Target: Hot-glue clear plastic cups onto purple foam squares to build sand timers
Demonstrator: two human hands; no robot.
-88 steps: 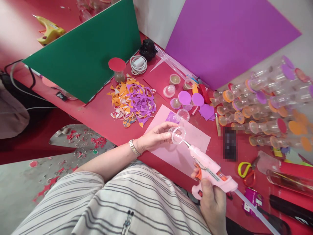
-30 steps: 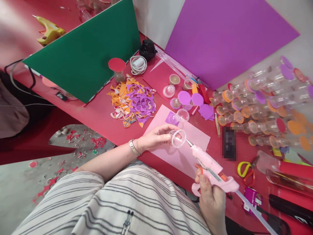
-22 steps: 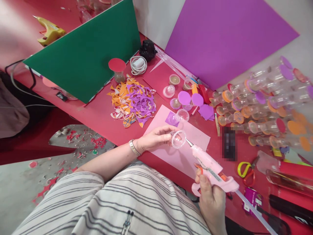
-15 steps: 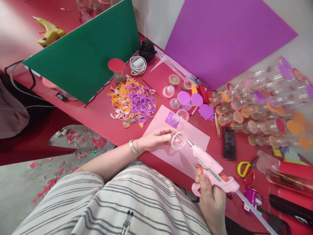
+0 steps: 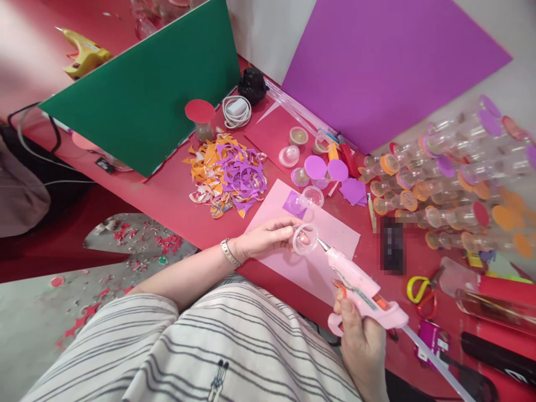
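My left hand (image 5: 272, 235) pinches a small clear plastic cup (image 5: 305, 240), its round rim turned up toward me, above a pink sheet (image 5: 272, 209). In my right hand (image 5: 360, 335) is a pink hot glue gun (image 5: 355, 285), with fingers wrapped round its handle. The metal nozzle (image 5: 323, 244) points at the cup's rim and appears to touch it or sit very close. A long glue stick (image 5: 435, 357) sticks out of the gun's back. Just beyond the cup, another clear cup (image 5: 312, 197) lies beside a purple paper square (image 5: 290, 202) on the sheet.
Orange and purple paper scraps (image 5: 234, 173) are heaped at left centre. Stacked clear cups with coloured discs (image 5: 444, 178) crowd the right side. Scissors (image 5: 419, 290) lie near the gun. A green board (image 5: 159, 84) and a purple board (image 5: 377, 67) stand behind on the red table (image 5: 167, 195).
The cup and the glue gun's nozzle have shifted very slightly, the nozzle a little toward the cup's rim. Both hands keep their grips.
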